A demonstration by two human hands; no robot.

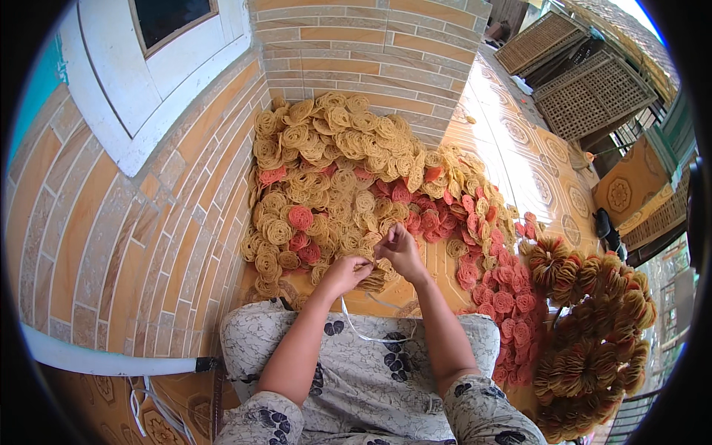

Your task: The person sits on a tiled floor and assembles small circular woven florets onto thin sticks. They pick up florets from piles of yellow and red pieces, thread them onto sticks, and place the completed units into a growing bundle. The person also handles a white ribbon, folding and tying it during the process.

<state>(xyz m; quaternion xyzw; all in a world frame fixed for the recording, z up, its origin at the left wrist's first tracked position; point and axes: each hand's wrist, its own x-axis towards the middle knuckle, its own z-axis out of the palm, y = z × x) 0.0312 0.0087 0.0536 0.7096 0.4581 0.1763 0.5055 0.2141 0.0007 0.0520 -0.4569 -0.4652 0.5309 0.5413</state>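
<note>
My left hand [347,275] and my right hand [400,252] come close together in front of my lap, fingers pinched. A thin white strip [361,335] runs up to my left hand and loops over my lap toward my right forearm. What the right fingertips pinch is too small to make out. Just below the fingers is a stack of tan, lacy round discs [380,280], partly hidden by the hands. Beyond them spreads a big heap of similar tan discs [297,185], with red discs [300,217] scattered among them.
More red discs [508,300] spread along my right side. Bundled strings of brownish discs [593,334] stand at the right. A tiled wall [141,245] and white door [141,96] lie left. Woven racks [593,96] lean at far right. White strips [152,404] hang lower left.
</note>
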